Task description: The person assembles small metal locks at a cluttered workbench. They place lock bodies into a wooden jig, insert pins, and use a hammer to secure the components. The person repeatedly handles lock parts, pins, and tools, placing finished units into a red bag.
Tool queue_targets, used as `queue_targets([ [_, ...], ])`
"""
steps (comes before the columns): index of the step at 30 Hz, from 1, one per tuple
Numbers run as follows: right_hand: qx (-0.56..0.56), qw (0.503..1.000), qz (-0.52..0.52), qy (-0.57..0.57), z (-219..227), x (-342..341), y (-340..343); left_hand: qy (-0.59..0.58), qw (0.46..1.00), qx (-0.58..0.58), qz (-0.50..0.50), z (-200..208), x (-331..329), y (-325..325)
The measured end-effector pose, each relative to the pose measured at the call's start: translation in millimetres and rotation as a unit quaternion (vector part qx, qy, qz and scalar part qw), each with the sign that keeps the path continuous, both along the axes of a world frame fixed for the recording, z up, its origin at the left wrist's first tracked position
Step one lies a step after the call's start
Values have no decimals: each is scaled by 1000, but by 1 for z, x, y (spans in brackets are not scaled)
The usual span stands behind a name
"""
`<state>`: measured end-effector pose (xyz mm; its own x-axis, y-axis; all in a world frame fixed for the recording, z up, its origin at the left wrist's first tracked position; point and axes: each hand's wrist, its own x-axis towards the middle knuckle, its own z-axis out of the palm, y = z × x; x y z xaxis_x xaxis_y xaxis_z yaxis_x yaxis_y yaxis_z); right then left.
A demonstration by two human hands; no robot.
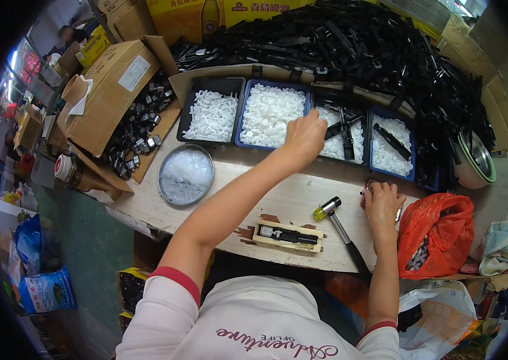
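My left hand (305, 137) reaches over the bins with its fingers drawn together. It is at the border between a blue bin (239, 129) of small white plastic pieces and a bin holding white pieces under crossed black parts (346, 135). What its fingertips hold is hidden. My right hand (383, 204) is curled over a small flat object with a red edge (364, 195) on the bench, and covers most of it. Between my arms, a cream fixture (260, 235) holds a black and metal part (290, 235). Beside it lies a hammer (340, 229) with a yellow-tipped head.
Black plastic parts (362, 48) are heaped behind the bins. At left stand a round metal dish (163, 191) of clear small pieces and a cardboard box (107, 90) spilling metal parts. A red plastic bag (440, 231) and stacked bowls (475, 165) are at right.
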<state>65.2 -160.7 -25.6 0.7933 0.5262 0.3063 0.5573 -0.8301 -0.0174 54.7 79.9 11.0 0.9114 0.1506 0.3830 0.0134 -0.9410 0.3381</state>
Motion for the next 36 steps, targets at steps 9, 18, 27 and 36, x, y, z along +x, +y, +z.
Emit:
queue_targets([
  [9,-80,996,-23,36,0,15,4,71,979,182,-63,-4,63,10],
  [18,25,997,30,66,-3,14,-10,90,984,99,-113,3,45,17],
  [27,158,983,39,91,-3,17,-27,135,816,-558,-76,26,21,43],
  [36,451,828,45,329,26,-10,0,63,638,-760,-109,5,-92,18],
])
